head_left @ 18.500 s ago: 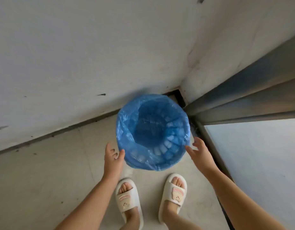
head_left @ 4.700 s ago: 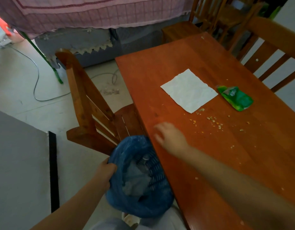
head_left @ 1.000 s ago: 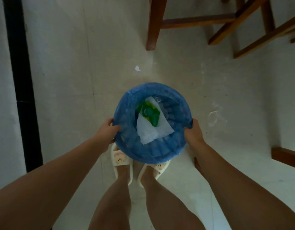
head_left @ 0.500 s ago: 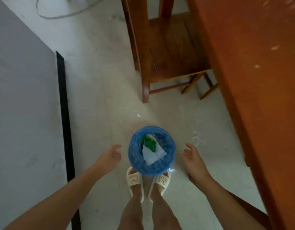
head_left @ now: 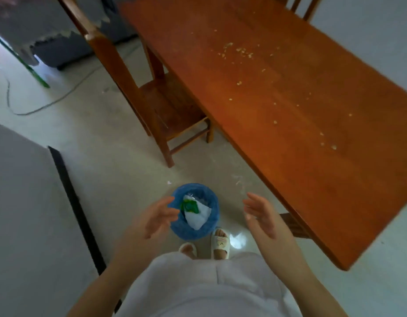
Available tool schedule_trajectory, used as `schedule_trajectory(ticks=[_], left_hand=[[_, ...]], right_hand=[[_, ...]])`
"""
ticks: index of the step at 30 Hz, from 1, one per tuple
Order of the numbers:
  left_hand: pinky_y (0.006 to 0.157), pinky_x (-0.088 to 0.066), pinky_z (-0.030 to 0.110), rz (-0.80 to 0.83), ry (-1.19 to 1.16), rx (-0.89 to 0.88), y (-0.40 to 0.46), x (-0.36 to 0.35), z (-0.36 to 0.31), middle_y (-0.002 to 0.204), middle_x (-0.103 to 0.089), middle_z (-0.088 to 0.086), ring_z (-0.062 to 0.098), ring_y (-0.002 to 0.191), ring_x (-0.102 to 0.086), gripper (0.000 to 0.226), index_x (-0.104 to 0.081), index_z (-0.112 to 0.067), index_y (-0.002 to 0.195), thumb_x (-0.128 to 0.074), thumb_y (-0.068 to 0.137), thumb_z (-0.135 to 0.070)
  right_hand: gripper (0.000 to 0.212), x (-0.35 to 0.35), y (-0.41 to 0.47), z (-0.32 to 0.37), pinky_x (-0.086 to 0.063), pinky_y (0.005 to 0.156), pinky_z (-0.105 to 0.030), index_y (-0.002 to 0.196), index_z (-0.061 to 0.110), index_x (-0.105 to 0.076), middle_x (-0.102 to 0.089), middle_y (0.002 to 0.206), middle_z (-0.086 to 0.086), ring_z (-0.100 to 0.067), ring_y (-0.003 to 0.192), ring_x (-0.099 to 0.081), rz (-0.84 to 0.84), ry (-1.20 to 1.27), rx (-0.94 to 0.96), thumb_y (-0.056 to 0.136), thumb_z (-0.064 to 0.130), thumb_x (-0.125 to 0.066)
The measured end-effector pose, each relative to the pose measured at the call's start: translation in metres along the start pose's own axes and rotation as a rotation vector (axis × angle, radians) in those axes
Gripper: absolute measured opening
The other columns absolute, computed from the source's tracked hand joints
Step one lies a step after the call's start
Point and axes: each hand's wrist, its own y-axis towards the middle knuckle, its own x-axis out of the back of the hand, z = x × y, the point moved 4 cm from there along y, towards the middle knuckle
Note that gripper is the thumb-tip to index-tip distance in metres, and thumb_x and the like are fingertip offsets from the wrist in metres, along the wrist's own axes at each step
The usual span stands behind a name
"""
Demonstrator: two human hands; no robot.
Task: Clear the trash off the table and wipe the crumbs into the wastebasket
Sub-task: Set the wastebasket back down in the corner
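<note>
A wastebasket (head_left: 211, 227) lined with a blue bag stands on the floor by my feet. Inside it lie a white paper napkin (head_left: 198, 216) and a green wrapper (head_left: 189, 205). My left hand (head_left: 152, 218) hovers open above the basket's left rim, partly covering it. My right hand (head_left: 263, 216) is open too, held apart to the right of the basket, holding nothing. Pale crumbs (head_left: 239, 51) are scattered over the orange-brown wooden table (head_left: 312, 124) at the upper right.
A wooden chair (head_left: 156, 97) stands pushed in at the table's left side. A second chair's back (head_left: 303, 5) shows at the far end. A grey cable (head_left: 37, 106) and a green stick (head_left: 26, 67) lie on the pale floor. A white wall with black skirting (head_left: 72, 197) runs along the left.
Both hands let go of the basket after setting it on the floor and have risen above it. The view has lifted, bringing the tabletop and its crumbs into sight.
</note>
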Motion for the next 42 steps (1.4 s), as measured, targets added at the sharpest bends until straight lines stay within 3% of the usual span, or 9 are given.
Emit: schedule_trajectory(ticks=[4,9,14,19,21,24,28,35,42], left_hand=[[0.083,-0.047,0.005,0.133,0.083,-0.050,-0.003,-0.017,-0.004,0.099,-0.070,-0.021,-0.006,0.090,-0.066,0.058,-0.058,-0.066,0.095,-0.050,0.088,-0.008],[0.090,-0.051,0.025,0.323,0.122,-0.078,-0.005,-0.041,-0.010,0.100,-0.072,-0.014,0.005,0.091,-0.068,0.042,-0.060,-0.067,0.089,-0.053,0.074,-0.028],[0.081,-0.049,0.009,0.466,0.208,-0.122,-0.004,-0.080,-0.016,0.097,-0.071,-0.014,0.009,0.091,-0.068,0.056,-0.064,-0.051,0.097,-0.051,0.091,0.002],[0.073,-0.048,0.004,0.646,0.295,-0.161,-0.012,-0.149,-0.033,0.098,-0.070,-0.018,0.000,0.085,-0.067,0.052,-0.066,-0.041,0.099,-0.047,0.091,0.007],[0.073,-0.047,0.002,0.733,0.307,-0.166,-0.020,-0.186,-0.042,0.092,-0.073,-0.004,-0.001,0.090,-0.066,0.044,-0.058,-0.036,0.104,-0.047,0.092,0.004],[0.073,-0.046,0.000,0.805,0.315,-0.166,-0.030,-0.251,-0.054,0.096,-0.070,-0.002,-0.001,0.092,-0.064,0.041,-0.057,-0.035,0.106,-0.047,0.092,0.003],[0.071,-0.048,0.002,0.876,0.293,-0.168,-0.052,-0.349,-0.070,0.099,-0.070,0.000,0.009,0.091,-0.068,0.038,-0.058,-0.031,0.106,-0.047,0.092,0.003],[0.066,-0.050,0.009,1.038,0.330,-0.181,-0.102,-0.497,-0.102,0.092,-0.071,0.004,0.002,0.086,-0.067,0.040,-0.056,-0.032,0.103,-0.046,0.092,0.005],[0.070,-0.051,0.005,1.055,0.385,-0.233,-0.084,-0.620,-0.128,0.081,-0.074,0.002,0.003,0.076,-0.070,0.048,-0.068,-0.041,0.092,-0.050,0.090,0.004]], right_hand=[[0.038,0.002,-0.043,-0.020,-0.041,0.075,0.002,0.119,0.034,-0.046,-0.056,0.118,0.016,0.014,0.105,-0.050,-0.224,0.073,-0.043,0.091,0.009,-0.052],[0.035,0.001,-0.084,-0.042,-0.044,0.072,-0.001,0.118,0.037,-0.046,-0.056,0.118,0.017,0.015,0.102,-0.051,-0.404,0.140,-0.096,0.092,0.015,-0.051],[0.040,0.019,-0.122,-0.056,-0.043,0.074,0.001,0.107,0.046,-0.043,-0.053,0.114,0.022,0.017,0.101,-0.051,-0.619,0.219,-0.116,0.091,0.010,-0.051],[0.035,0.057,-0.167,-0.087,-0.044,0.078,-0.008,0.115,0.040,-0.044,-0.053,0.119,0.016,0.003,0.108,-0.052,-0.787,0.340,-0.180,0.091,0.014,-0.052],[0.033,0.077,-0.186,-0.099,-0.045,0.081,-0.012,0.113,0.042,-0.045,-0.055,0.119,0.015,-0.002,0.111,-0.054,-0.854,0.403,-0.205,0.087,0.026,-0.059],[0.063,0.116,-0.216,-0.121,-0.047,0.080,-0.011,0.112,0.046,-0.046,-0.056,0.119,0.016,0.001,0.110,-0.054,-0.960,0.413,-0.237,0.058,0.073,-0.063],[0.037,0.187,-0.260,-0.159,-0.044,0.075,-0.001,0.117,0.035,-0.047,-0.056,0.121,0.009,0.001,0.109,-0.052,-1.023,0.420,-0.247,0.089,0.012,-0.056],[0.039,0.291,-0.329,-0.222,-0.045,0.074,-0.003,0.115,0.041,-0.046,-0.055,0.117,0.019,0.006,0.106,-0.054,-1.179,0.467,-0.308,0.091,0.011,-0.053],[0.038,0.371,-0.344,-0.280,-0.043,0.073,0.001,0.119,0.030,-0.048,-0.058,0.118,0.009,0.016,0.098,-0.054,-1.342,0.543,-0.379,0.090,0.005,-0.052]])
